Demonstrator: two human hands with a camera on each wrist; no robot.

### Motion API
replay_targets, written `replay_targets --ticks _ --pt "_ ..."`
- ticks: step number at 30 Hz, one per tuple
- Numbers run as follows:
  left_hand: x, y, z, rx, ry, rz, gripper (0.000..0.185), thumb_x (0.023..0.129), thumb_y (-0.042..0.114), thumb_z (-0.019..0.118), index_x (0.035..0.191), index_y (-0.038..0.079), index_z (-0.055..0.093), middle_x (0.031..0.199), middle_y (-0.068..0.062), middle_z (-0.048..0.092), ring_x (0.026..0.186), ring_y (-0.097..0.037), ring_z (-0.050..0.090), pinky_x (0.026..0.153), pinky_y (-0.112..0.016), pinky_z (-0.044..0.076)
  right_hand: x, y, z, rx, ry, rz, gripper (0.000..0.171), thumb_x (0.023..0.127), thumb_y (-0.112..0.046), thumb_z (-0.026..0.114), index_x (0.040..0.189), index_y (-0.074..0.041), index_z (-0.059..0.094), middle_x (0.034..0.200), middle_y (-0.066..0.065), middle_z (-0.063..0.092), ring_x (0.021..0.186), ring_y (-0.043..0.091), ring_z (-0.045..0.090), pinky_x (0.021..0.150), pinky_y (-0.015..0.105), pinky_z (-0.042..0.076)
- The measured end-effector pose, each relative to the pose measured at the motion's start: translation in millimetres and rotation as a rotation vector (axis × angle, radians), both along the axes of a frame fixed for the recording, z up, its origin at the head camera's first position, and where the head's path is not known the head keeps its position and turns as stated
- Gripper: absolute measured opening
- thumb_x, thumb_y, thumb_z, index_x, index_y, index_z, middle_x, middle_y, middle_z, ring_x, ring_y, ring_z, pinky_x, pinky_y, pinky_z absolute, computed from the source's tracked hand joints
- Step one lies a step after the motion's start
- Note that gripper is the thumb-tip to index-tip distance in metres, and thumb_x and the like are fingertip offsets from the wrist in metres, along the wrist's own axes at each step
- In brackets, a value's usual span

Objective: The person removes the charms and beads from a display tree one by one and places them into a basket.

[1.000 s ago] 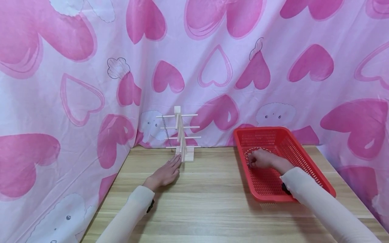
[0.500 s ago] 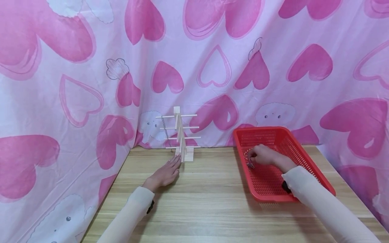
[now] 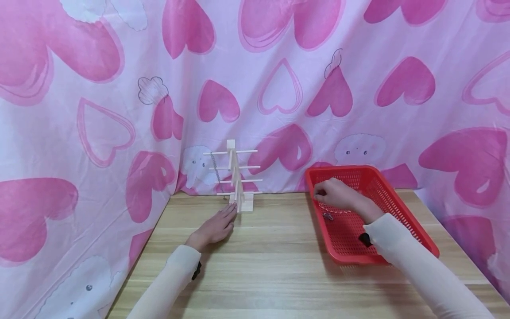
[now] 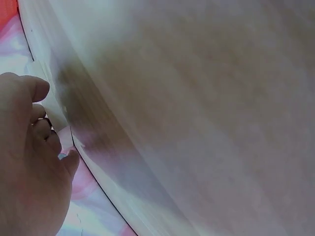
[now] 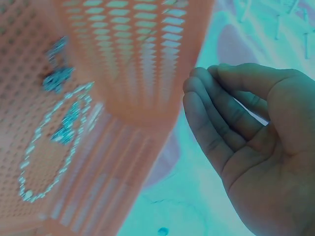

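Observation:
My left hand [image 3: 217, 226] lies flat with its fingers straight, fingertips on the base of a wooden jewellery stand [image 3: 239, 186]. A thin chain [image 3: 215, 166] hangs down the stand's left side. My right hand [image 3: 334, 193] is raised over the left side of a red plastic basket [image 3: 336, 254]. In the right wrist view its thumb and fingertips [image 5: 194, 98] are drawn together; I cannot tell whether something thin is pinched there. Inside the basket lie a light beaded necklace [image 5: 29, 160], a small clustered piece [image 5: 66, 125] and another dark chain-like piece [image 5: 58, 78].
The basket stands at the right of the wood-grain table [image 3: 275, 274], the stand near the back left. A pink heart-patterned cloth [image 3: 279, 88] hangs behind and along both sides. The stand's thin pegs [image 3: 251, 180] stick out to left and right.
My right hand has risen from the basket's floor and shifted left toward its rim, uncovering a small silvery piece. The left hand stays on the stand's base.

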State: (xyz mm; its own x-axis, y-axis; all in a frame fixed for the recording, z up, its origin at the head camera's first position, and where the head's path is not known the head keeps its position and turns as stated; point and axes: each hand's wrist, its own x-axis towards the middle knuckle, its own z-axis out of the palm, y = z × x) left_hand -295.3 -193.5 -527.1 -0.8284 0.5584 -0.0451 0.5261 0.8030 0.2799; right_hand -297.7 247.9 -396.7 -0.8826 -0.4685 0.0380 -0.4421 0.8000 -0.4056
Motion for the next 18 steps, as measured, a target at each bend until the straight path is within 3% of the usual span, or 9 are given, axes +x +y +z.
replay_targets --ticks 7,12,14,16,18 --pt "-0.1 -2.9 9.9 0.089 0.035 0.032 0.055 0.112 0.02 0.046 0.165 0.006 0.039 0.174 -0.016 0.033 0.161 -0.036 0.033 0.131 -0.053 0.031 1.2 -29.9 11.9 -0.023 0.042 0.055 0.009 0.096 -0.015 0.079 0.103 -0.017 0.082 0.087 -0.003 0.074 0.075 0.012 0.061 0.073 0.03 0.061" --pt "-0.9 -5.5 18.6 0.177 0.005 0.121 0.051 0.115 0.03 0.042 0.162 0.012 0.046 0.17 -0.011 0.043 0.158 -0.032 0.039 0.13 -0.051 0.034 -1.9 -53.4 15.5 -0.048 0.071 0.111 0.005 0.098 -0.016 0.076 0.101 -0.018 0.081 0.082 -0.005 0.07 0.072 0.011 0.057 0.07 0.028 0.055" --pt "-2.4 -6.2 22.8 0.23 -0.002 0.156 0.049 0.115 0.031 0.043 0.16 0.012 0.05 0.163 -0.011 0.052 0.148 -0.031 0.053 0.124 -0.05 0.045 -2.9 -63.2 16.4 -0.065 0.08 0.134 0.006 0.099 -0.015 0.076 0.102 -0.017 0.081 0.085 -0.005 0.071 0.074 0.011 0.058 0.072 0.028 0.057" --pt "-5.9 -6.0 28.2 0.277 0.033 0.174 0.045 0.114 0.027 0.046 0.153 0.008 0.058 0.148 -0.012 0.065 0.126 -0.027 0.066 0.109 -0.048 0.056 -3.8 -73.0 17.0 -0.08 0.088 0.148 0.007 0.099 -0.015 0.075 0.103 -0.016 0.081 0.089 -0.003 0.073 0.077 0.012 0.06 0.075 0.03 0.058" --pt "-12.0 -4.8 34.9 0.316 0.103 0.173 0.035 0.112 0.018 0.053 0.14 0.004 0.066 0.126 -0.011 0.073 0.102 -0.022 0.067 0.091 -0.042 0.06 -5.1 -83.0 16.9 -0.094 0.092 0.151 0.009 0.098 -0.016 0.076 0.106 -0.016 0.082 0.093 -0.002 0.075 0.079 0.012 0.062 0.078 0.031 0.061"
